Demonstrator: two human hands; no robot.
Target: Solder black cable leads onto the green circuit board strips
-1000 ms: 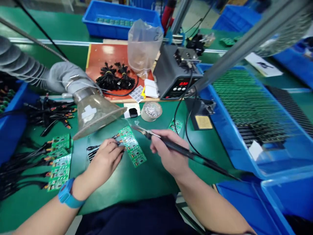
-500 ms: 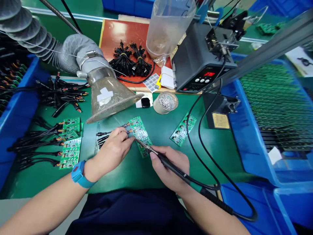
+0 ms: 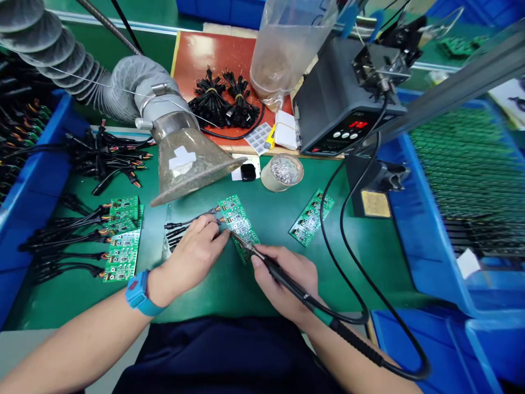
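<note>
My left hand [image 3: 192, 257], with a blue band on the wrist, is closed at the left edge of a green circuit board [image 3: 237, 214]. Its thumb and forefinger pinch the end of a black cable; the wire ends are mostly hidden by the fingers. More black cables [image 3: 175, 232] stick out left from under this hand. A soldering iron [image 3: 283, 278] is gripped like a pen in my right hand [image 3: 301, 276]. The iron's tip points left across the board and meets the spot by my left thumb.
Boards with cables attached [image 3: 123, 249] lie at left, beside a blue bin [image 3: 39, 208]. A fume extraction hood [image 3: 192, 164] hangs above the work. Behind are a tin of metal shavings [image 3: 273, 178] and a soldering station [image 3: 340, 104]. Another board [image 3: 311, 218] lies under the iron's cord [image 3: 342, 219].
The view has shifted slightly, so the bench things appear a little farther right. Both hands and the soldering iron keep nearly the same pose at the board.
</note>
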